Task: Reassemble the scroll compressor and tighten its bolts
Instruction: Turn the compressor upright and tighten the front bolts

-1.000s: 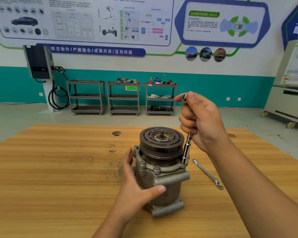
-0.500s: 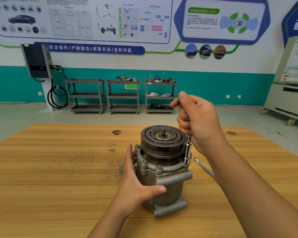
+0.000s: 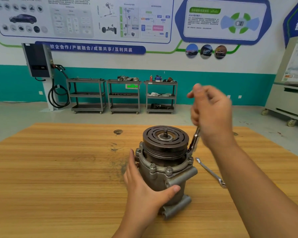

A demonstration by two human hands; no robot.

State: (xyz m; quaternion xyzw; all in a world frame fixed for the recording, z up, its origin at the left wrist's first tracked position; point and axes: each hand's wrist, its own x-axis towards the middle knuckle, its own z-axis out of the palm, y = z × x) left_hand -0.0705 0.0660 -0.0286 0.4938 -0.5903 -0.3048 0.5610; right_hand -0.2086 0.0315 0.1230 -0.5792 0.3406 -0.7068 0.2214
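Fingers of the right hand, blurred, curl round a socket driver, its tip at one of the flange bolts. The left hand grips the compressor, upright on the counter. Assembly looks complete; tightening probably remains.

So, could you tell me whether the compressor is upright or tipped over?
Upright: the compressor stands on the table, pulley facing up, left hand holding its side.

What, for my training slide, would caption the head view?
Left hand steadies compressor; right hand holds a socket driver at its flange.
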